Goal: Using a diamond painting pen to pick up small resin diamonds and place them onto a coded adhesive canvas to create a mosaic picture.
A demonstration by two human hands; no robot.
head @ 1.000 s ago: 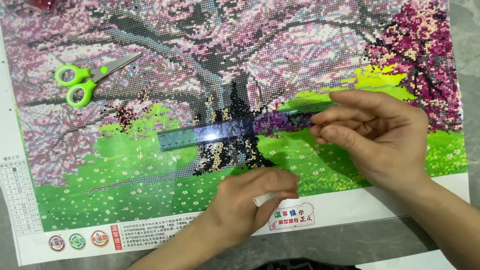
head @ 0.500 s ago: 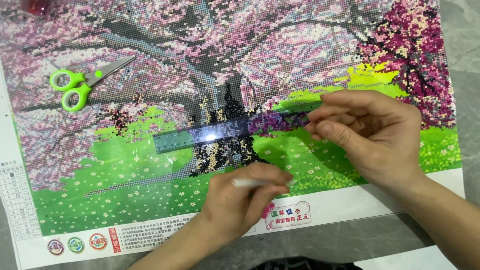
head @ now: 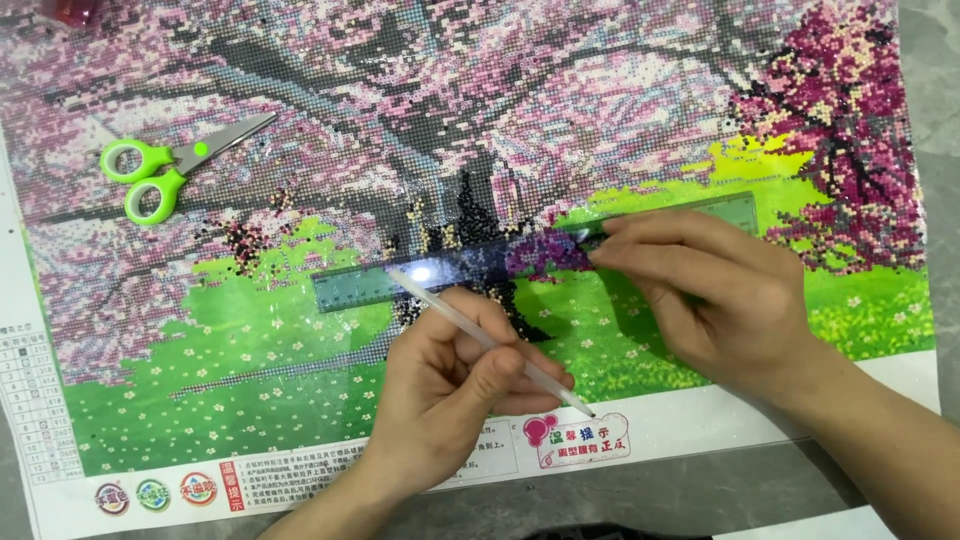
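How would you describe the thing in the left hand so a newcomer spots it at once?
On the big bead picture of pink trees and green grass, find the left hand near its lower edge. It grips a thin white pen, slanting toward the clear ruler; it is the only white stick there.

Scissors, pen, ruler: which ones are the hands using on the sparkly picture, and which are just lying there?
In use: white pen in the left hand; clear ruler under the right hand; bead picture.

Lying about: green scissors, red thing at top edge.
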